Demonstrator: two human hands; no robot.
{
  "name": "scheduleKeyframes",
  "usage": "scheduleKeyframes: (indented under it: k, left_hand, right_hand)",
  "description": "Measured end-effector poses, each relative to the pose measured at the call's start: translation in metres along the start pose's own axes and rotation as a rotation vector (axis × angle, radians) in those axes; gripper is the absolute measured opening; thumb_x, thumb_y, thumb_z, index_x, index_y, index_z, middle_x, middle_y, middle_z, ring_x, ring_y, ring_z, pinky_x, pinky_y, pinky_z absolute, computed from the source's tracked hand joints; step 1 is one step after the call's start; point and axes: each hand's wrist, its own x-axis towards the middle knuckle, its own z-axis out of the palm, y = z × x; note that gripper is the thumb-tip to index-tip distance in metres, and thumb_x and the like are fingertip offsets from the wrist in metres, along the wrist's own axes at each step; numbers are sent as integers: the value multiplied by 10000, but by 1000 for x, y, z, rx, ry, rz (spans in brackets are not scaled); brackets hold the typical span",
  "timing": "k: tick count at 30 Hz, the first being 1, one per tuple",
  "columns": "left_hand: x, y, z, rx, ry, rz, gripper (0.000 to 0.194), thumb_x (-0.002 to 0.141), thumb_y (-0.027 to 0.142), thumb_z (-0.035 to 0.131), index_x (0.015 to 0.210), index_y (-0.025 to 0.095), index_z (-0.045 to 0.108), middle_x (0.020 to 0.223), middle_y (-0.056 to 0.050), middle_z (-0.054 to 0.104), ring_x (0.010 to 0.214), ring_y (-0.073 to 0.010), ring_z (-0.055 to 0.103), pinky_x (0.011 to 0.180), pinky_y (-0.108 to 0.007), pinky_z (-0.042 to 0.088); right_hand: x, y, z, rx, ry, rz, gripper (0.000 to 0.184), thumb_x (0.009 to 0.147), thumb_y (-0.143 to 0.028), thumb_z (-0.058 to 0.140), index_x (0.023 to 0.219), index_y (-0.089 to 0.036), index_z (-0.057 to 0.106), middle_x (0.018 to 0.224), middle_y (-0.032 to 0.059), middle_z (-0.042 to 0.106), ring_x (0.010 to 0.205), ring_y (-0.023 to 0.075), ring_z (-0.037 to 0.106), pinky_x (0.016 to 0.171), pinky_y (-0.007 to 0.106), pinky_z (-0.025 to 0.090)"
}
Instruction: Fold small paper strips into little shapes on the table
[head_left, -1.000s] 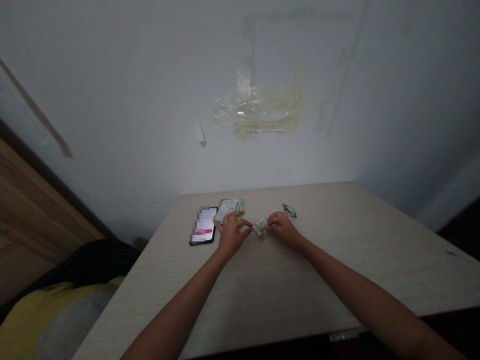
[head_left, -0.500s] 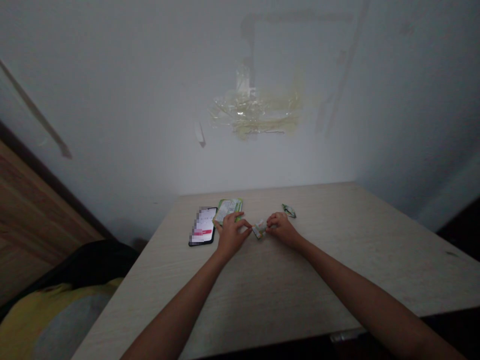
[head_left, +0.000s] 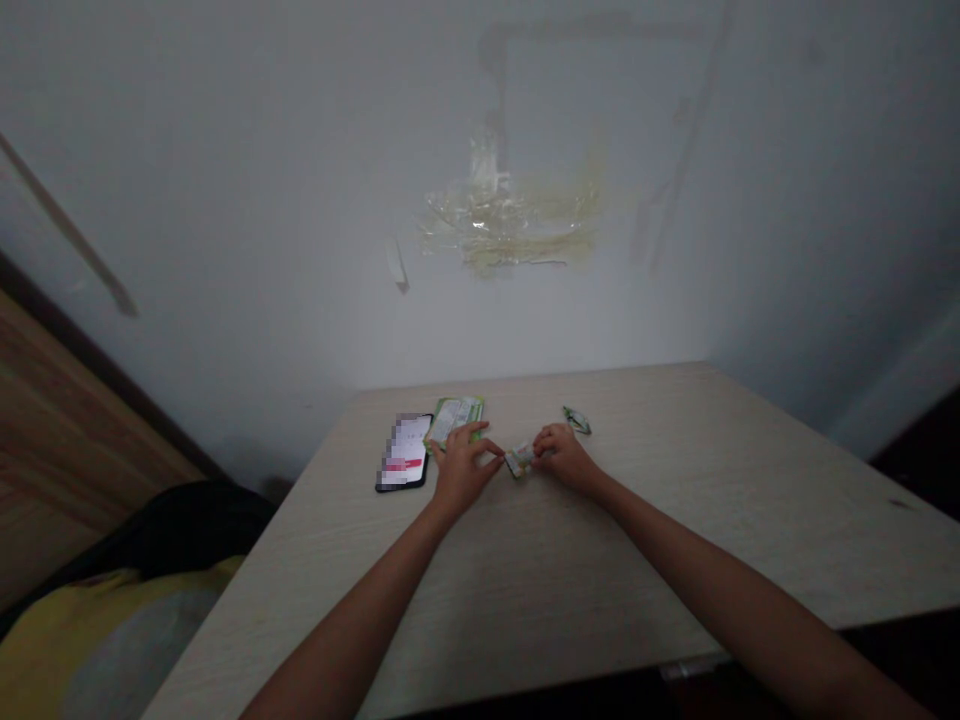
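Observation:
Both my hands rest at the far middle of a pale wooden table [head_left: 570,560]. My right hand [head_left: 562,455] is closed, pinching one end of a small folded wrapper [head_left: 517,460]. My left hand [head_left: 461,465] lies just left of it, fingers curled with the fingertips pinched at the wrapper's other end. A flat green and white packet [head_left: 454,418] lies right behind my left hand. A small crumpled green scrap [head_left: 577,420] sits behind my right hand.
A black phone [head_left: 404,452] with a lit screen lies left of the packet. The table stands against a white wall with tape residue [head_left: 510,225]. A yellow and black bundle [head_left: 112,620] lies low at the left, beside a wooden panel.
Hardly anything has moved. The wrapper and my two hands stay together at the same spot; the view has shifted very slightly.

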Motion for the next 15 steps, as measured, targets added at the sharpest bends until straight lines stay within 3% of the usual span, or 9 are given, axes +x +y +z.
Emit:
scheduleKeyframes:
  k: [9, 15]
  left_hand:
    - [1, 0, 3, -53, -1, -43, 32, 793, 299, 702, 805, 320, 724, 1323, -22, 586, 1298, -315, 446, 1050, -782, -6]
    - [0, 0, 6, -38, 16, -27, 29, 803, 303, 688, 804, 294, 715, 1302, -36, 602, 1268, -311, 477, 1063, -777, 38]
  right_hand:
    - [1, 7, 3, 8, -13, -11, 38, 633, -192, 749, 644, -202, 714, 871, 49, 668, 954, 239, 556, 936, 405, 352]
    - [0, 7, 3, 28, -6, -22, 42, 637, -193, 750, 639, -206, 711, 866, 43, 672, 948, 239, 562, 917, 392, 360]
